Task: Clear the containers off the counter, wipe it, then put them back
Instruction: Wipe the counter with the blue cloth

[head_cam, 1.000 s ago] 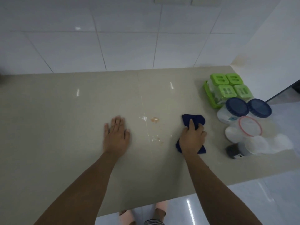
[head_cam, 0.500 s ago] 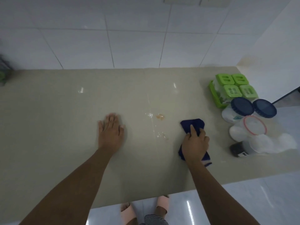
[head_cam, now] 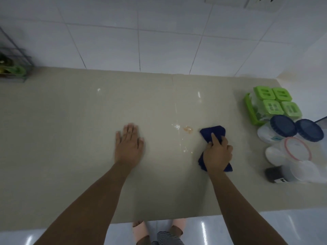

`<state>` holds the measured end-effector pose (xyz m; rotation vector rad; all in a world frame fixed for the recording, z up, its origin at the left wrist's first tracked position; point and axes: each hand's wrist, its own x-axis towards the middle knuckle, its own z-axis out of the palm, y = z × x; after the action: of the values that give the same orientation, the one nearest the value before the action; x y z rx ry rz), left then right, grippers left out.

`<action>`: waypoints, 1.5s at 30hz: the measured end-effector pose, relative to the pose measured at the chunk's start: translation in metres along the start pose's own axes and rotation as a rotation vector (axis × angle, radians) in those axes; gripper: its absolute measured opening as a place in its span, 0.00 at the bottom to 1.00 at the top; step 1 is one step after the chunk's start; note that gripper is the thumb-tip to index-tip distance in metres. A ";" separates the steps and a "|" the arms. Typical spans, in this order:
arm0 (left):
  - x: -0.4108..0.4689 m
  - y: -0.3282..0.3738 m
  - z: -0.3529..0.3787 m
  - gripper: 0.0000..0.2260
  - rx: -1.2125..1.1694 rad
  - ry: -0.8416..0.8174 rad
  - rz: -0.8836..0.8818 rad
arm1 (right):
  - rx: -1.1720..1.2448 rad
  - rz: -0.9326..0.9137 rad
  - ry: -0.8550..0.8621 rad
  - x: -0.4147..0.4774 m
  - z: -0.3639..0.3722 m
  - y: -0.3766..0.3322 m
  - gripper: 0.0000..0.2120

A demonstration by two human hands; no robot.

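My right hand (head_cam: 217, 153) grips a dark blue cloth (head_cam: 213, 132) and presses it on the beige counter (head_cam: 70, 138), index finger stretched along it. Just left of the cloth lie white crumbs (head_cam: 177, 126) and an orange smear (head_cam: 188, 129). My left hand (head_cam: 128, 144) rests flat on the counter with straight fingers. At the counter's right end stand the containers: a green rack of green-lidded boxes (head_cam: 273, 105), two jars with dark blue lids (head_cam: 283, 125), a clear tub with a red-rimmed lid (head_cam: 297, 148) and a jar lying on its side (head_cam: 290, 172).
A white tiled wall (head_cam: 159, 41) runs behind the counter. A wire rack (head_cam: 12, 68) with green items stands at the far left. The counter's front edge is near my body, with the glossy floor and my slippered feet (head_cam: 159, 228) below it.
The view shifted, so the wire rack at the left has come into sight. Both hands keep about the same places on the counter; the cloth is still right of the spill.
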<state>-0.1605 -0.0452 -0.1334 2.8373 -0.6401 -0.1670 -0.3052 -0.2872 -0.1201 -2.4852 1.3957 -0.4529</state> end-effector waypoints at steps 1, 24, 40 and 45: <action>0.000 0.000 0.000 0.36 0.001 0.001 -0.003 | -0.011 0.040 -0.031 0.009 0.004 -0.012 0.19; -0.001 0.001 -0.001 0.34 -0.038 0.027 -0.010 | 0.029 -0.310 -0.272 0.026 0.037 -0.101 0.21; -0.001 -0.001 0.000 0.34 -0.055 0.028 0.007 | 0.114 -0.314 -0.204 0.025 0.024 -0.053 0.20; 0.000 -0.001 0.002 0.33 -0.051 0.035 0.004 | 0.059 -0.412 -0.260 0.019 0.029 -0.076 0.20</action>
<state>-0.1603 -0.0444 -0.1352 2.7839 -0.6252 -0.1313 -0.2260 -0.2629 -0.1159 -2.6655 0.7637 -0.2293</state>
